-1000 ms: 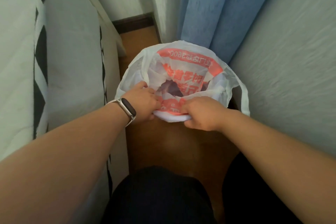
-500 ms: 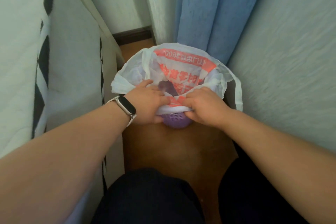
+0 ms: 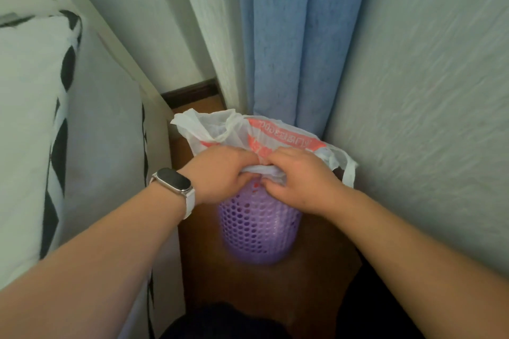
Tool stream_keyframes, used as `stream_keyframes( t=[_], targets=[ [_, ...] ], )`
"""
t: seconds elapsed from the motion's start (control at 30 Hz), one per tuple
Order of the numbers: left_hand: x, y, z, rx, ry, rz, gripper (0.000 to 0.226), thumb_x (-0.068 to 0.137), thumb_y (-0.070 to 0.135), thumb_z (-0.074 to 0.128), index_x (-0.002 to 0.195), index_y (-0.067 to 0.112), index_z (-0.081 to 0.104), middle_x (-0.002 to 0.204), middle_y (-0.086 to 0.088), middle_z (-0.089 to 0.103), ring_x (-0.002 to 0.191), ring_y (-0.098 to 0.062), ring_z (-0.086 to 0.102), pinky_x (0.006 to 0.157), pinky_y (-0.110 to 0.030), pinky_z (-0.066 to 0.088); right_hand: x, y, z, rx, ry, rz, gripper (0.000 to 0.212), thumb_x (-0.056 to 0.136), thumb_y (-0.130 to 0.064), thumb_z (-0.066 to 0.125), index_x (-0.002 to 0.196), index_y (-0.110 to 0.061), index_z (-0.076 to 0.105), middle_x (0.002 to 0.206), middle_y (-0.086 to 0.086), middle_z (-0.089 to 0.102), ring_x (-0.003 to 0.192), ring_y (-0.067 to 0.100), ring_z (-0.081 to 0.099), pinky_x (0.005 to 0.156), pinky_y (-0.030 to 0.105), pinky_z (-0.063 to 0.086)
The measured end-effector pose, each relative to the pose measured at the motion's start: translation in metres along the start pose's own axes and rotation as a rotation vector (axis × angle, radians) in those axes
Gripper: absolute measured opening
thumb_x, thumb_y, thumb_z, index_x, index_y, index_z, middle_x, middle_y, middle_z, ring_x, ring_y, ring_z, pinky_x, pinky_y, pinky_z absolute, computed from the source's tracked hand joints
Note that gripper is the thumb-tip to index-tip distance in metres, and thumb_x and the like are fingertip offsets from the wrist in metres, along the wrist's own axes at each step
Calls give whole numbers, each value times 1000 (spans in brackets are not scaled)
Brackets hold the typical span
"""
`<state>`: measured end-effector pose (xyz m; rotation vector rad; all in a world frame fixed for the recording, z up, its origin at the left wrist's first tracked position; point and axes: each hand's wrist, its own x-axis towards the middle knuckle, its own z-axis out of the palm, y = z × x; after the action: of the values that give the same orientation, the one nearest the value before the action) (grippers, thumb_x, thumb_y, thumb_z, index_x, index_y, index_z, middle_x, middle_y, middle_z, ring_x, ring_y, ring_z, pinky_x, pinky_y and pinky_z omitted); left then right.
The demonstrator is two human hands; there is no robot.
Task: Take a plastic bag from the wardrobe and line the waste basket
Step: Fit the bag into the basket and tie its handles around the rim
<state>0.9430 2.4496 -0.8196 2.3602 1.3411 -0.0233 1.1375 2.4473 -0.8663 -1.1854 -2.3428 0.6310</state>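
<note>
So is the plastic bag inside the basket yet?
Inside. The bag rises from the basket; the left hand and right hand grip its edge at the near rim.

Dim, soft, greenish light fills the view. The purple perforated plastic basket [image 3: 259, 226] blurs at its base, and the brown wooden floor [image 3: 199, 261] around it lies in shadow. Wide-angle distortion bends straight lines near the edges.

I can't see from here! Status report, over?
Left hand, right hand: both gripping plastic bag edge. Bag edge bunched at purple waste basket near rim. Blue curtain close behind, not blocking.
</note>
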Motion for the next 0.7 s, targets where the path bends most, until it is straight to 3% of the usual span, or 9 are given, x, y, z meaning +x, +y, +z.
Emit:
stream_keyframes(
  t=[0.13,0.27,0.4,0.57,0.63,0.7],
  targets=[
    [7,-7,-19,-11,-22,-40,12,96,34,47,94,41,56,95,14,62,92,-11,59,81,-28,44,3,6,-11,94,100,38,37,86,-54,49,98,-23,66,92,-5,65,86,16,59,76,41,51],
    [6,-4,-37,-56,-23,-28,17,96,28,53,87,43,52,88,18,58,87,-6,55,77,-23,40,6,17,-19,140,245,46,41,87,-53,51,100,-19,69,96,-4,69,91,17,62,83,41,51],
    [-1,-1,-54,-119,31,-29,29,92,20,58,79,45,52,80,20,60,79,0,57,68,-16,42,7,22,-24,149,272,24,39,86,-55,55,93,-19,70,86,-6,66,83,18,60,75,42,50],
    [-10,1,-66,-187,134,-1,21,89,27,55,73,40,53,66,16,57,68,-2,54,58,-13,37,8,17,-25,162,381,34,42,82,-55,58,89,-16,71,83,-4,66,80,19,59,72,42,50],
    [-11,1,-69,-228,155,-1,8,83,30,54,77,31,59,70,10,60,69,-6,55,59,-17,40,7,15,-27,203,435,75,41,79,-56,60,86,-17,69,79,-7,63,77,16,58,71,41,49],
    [-11,2,-70,-270,170,1,13,82,31,55,83,21,64,76,5,63,73,-9,57,64,-23,45,7,14,-28,234,474,121,42,77,-59,61,76,-17,64,72,-8,56,71,16,54,66,42,47]
  ],
)
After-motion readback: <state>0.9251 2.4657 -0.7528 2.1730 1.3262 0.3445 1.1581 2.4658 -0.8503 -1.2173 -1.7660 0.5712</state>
